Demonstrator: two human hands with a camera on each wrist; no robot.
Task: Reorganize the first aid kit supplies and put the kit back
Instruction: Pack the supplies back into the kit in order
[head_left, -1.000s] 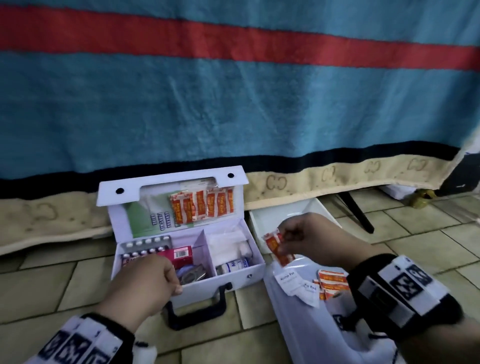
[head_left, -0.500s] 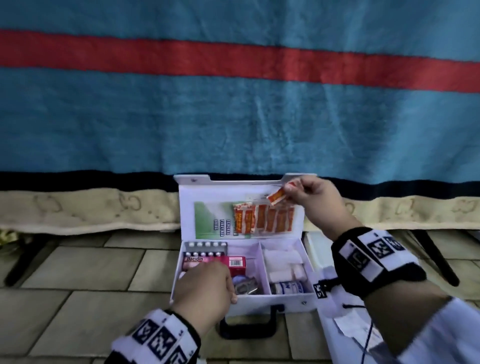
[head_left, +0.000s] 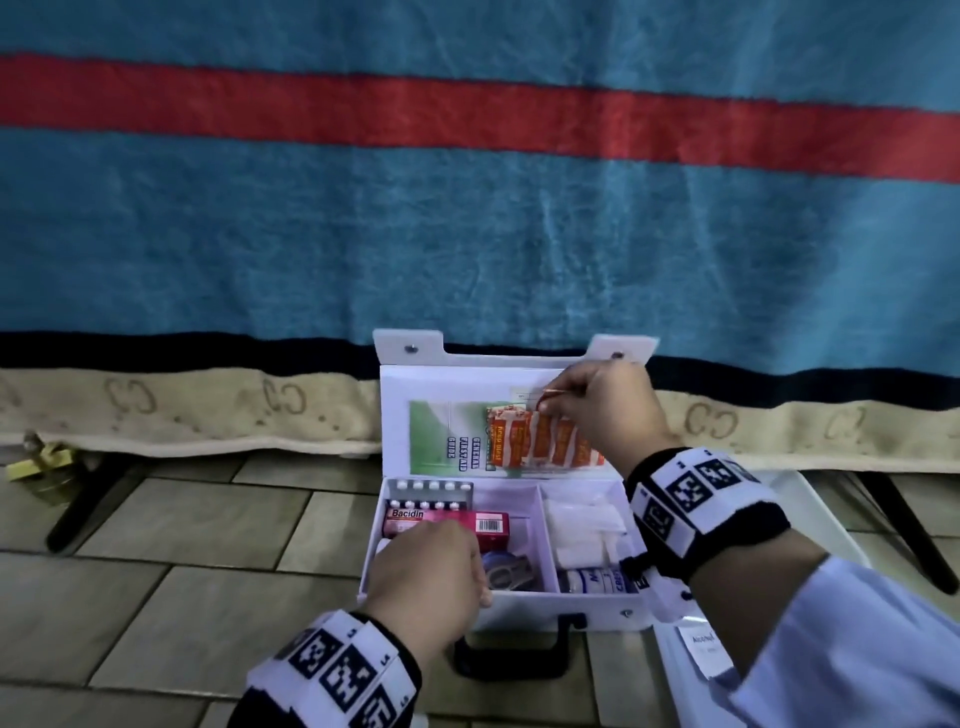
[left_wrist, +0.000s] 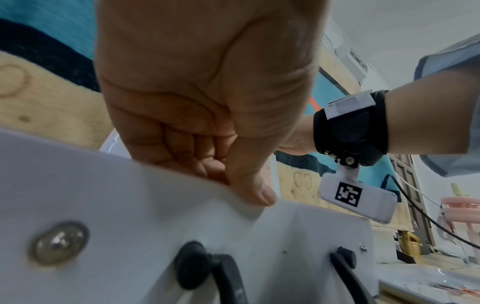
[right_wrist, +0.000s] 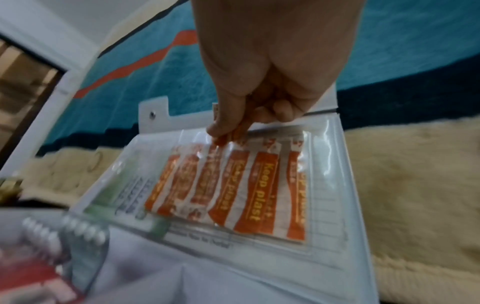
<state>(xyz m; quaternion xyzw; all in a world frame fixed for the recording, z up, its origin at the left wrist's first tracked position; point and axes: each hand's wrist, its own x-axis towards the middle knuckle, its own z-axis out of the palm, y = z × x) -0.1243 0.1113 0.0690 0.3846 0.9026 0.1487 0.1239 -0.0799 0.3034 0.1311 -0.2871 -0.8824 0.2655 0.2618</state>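
Observation:
The white first aid kit (head_left: 571, 608) lies open on the tiled floor, its lid (head_left: 415, 395) standing upright. A clear pocket in the lid holds a green guide and a row of orange plasters (head_left: 524, 441). My right hand (head_left: 545, 397) pinches one orange plaster (right_wrist: 228, 137) at the pocket's top edge. My left hand (head_left: 467, 587) grips the kit's front wall (left_wrist: 130, 205), thumb outside and fingers inside. In the box lie blister packs (head_left: 434, 493), a pink Bacidin box (head_left: 467, 522), a tape roll (head_left: 506, 571), white gauze (head_left: 582, 530) and a small white container (head_left: 592, 582).
A white tray (head_left: 810, 509) with a paper packet (head_left: 701, 644) sits right of the kit. A blue and red blanket (head_left: 467, 234) hangs behind the kit. Black legs (head_left: 88, 509) stand on the floor at both sides, and a brass padlock (head_left: 41, 462) lies far left.
My right hand has carried the orange plaster from above the tray on the right up to the lid pocket. The left hand has stayed on the kit's front wall.

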